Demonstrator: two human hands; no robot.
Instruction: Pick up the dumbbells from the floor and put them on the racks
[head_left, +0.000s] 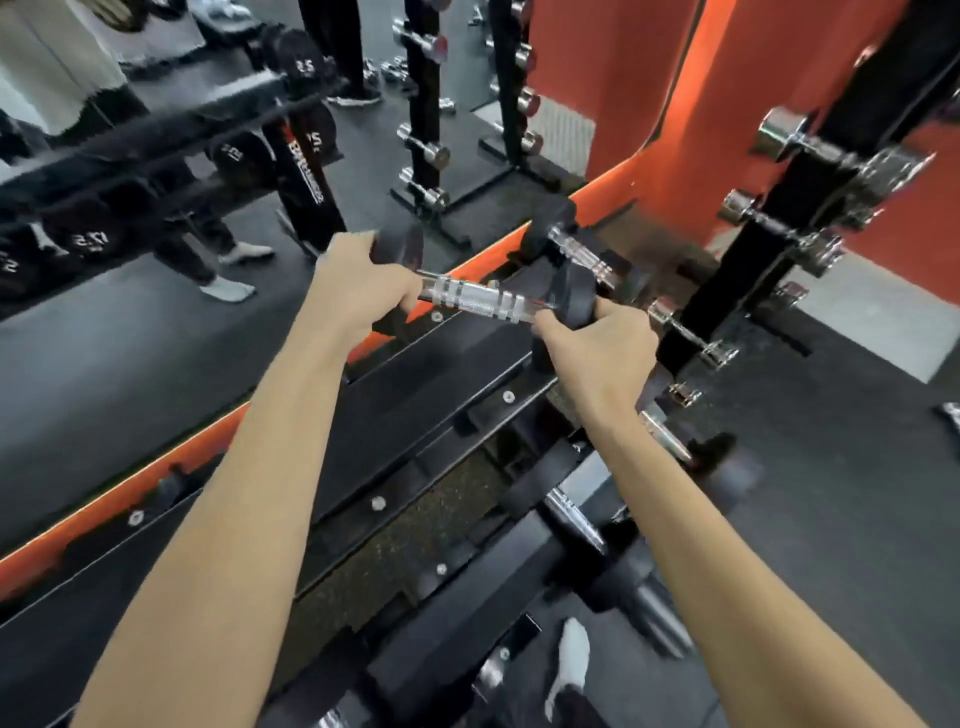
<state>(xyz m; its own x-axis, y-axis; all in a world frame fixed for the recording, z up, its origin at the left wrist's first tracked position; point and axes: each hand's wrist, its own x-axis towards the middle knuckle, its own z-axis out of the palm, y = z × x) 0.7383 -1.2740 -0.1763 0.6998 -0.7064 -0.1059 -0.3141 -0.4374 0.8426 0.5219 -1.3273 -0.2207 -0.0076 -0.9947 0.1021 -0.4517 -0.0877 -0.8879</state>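
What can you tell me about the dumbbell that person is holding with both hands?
The dumbbell has a shiny, ribbed chrome-looking handle between two black, rubbery-looking heads. It lies roughly level, slightly tilted, over the black rack's top shelf. The left hand grips one head, the right hand the other. Another dumbbell sits just behind it.

Gym interior. A dark rubber floor (841, 509) fills the 3 to 5 o'clock area. An orange wall (613, 78) rises at 1 o'clock. A large mirror (130, 312) with an orange lower border spans 9 to 12 o'clock, reflecting dark flooring and equipment. A pale floor panel (883, 317) lies at 3 o'clock.
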